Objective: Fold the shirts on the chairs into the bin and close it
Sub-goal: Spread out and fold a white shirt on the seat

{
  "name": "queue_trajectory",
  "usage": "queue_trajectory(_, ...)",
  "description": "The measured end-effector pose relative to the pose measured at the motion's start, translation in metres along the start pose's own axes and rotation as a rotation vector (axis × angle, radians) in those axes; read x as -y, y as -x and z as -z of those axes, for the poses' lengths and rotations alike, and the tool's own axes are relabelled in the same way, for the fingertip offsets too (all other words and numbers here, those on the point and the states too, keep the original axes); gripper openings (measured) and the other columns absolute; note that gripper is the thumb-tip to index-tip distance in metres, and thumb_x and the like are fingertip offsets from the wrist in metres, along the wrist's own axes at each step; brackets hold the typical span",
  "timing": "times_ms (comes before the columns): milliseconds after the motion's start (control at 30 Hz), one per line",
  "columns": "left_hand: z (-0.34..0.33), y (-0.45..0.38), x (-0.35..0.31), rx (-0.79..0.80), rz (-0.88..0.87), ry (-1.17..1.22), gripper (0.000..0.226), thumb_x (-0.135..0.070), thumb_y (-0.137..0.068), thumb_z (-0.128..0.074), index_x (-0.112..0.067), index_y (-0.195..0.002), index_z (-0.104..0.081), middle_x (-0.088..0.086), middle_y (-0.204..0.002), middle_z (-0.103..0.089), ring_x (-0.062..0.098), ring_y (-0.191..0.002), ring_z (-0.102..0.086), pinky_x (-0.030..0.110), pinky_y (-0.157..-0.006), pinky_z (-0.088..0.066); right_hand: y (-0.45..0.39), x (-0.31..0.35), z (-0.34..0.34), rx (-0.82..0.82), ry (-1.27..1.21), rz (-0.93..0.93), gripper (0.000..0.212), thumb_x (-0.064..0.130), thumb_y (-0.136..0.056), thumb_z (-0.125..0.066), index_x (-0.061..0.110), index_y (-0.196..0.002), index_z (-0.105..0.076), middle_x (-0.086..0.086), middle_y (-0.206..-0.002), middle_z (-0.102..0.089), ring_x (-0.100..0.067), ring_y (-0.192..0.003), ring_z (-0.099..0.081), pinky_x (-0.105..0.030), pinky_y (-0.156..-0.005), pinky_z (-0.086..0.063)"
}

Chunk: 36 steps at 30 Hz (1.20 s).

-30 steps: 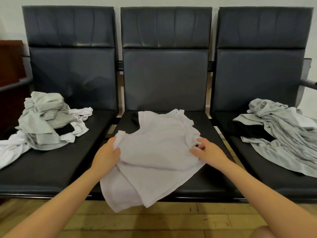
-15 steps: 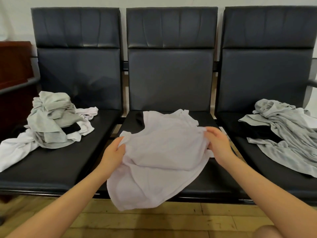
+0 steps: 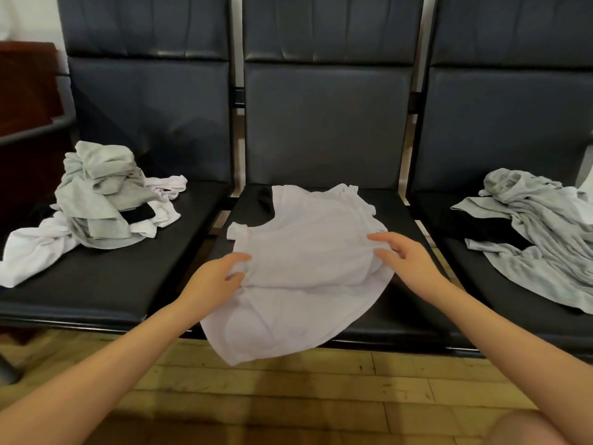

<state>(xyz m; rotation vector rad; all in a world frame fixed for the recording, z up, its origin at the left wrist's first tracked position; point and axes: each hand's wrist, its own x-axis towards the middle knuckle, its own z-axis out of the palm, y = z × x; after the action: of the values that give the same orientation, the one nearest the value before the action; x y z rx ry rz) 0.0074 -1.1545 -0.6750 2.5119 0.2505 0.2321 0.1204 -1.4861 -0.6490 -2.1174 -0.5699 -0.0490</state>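
Shirt [image 3: 308, 252], pale lilac-white, sits on the middle chair's seat [image 3: 401, 303], half-folded w/ its hem spilling off the near edge toward the wooden floor [image 3: 288, 390]. Left hand [image 3: 213, 279] grips the left edge, fingers curled into the cloth. Right hand [image 3: 406, 261] lies on the right edge, fingers spread fairly straight, pressing rather than pinching, far as I can tell.

Looks like the fold's mid-way, prob the sides coming in. To do it well: flatten first. Fabric's thin and bunched near the collar at the far side, so it'll likely crease if folded as is. Bring each side in evenly, then lift the hanging hem up onto the seat before the last fold, or it may drag off.

Out from there: on the left chair, a heap of grey and white clothes [image 3: 96, 203], unfolded. On the right chair, another grey pile [image 3: 542, 236] w/ something black under it. Plenty left to do. Bin's not in view, so can't say where the folded one goes.
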Motion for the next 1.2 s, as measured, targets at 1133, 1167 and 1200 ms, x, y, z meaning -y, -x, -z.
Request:
queue_trajectory(1133,-0.018,-0.048,-0.007,-0.119,0.105,-0.356,0.061,-0.043,-0.095,-0.051,-0.019,-0.148,-0.030,0.011,-0.134,-0.050,0.030,-0.124,-0.045,0.039,-0.094,-0.043,-0.025,-0.024,0.000,-0.010,0.587,-0.448,0.029,0.027,-0.095,-0.055,0.015,-0.121,-0.058,-0.005,-0.112,-0.063,-0.020,-0.096,-0.057,-0.030,-0.078,-0.044)
queue_trajectory(1167,-0.020,-0.055,-0.005,-0.122,0.105,-0.291,0.059,-0.036,-0.096,-0.053,-0.018,-0.147,-0.032,0.012,-0.131,-0.052,0.030,-0.122,-0.048,0.040,-0.094,-0.045,-0.030,-0.027,-0.001,-0.037,0.544,-0.415,0.020,0.022,-0.095,-0.054,0.013,-0.111,-0.062,-0.006,-0.106,-0.064,-0.019,-0.088,-0.055,-0.029,-0.074,-0.042)
queue_trajectory(1200,-0.021,-0.061,-0.002,-0.123,0.099,-0.205,0.055,-0.029,-0.096,-0.054,-0.018,-0.147,-0.035,0.013,-0.127,-0.056,0.030,-0.118,-0.052,0.040,-0.093,-0.046,-0.035,-0.030,0.001,-0.087,0.478,-0.379,0.017,0.019,-0.095,-0.053,0.010,-0.106,-0.064,-0.008,-0.102,-0.065,-0.020,-0.085,-0.054,-0.029,-0.072,-0.040)
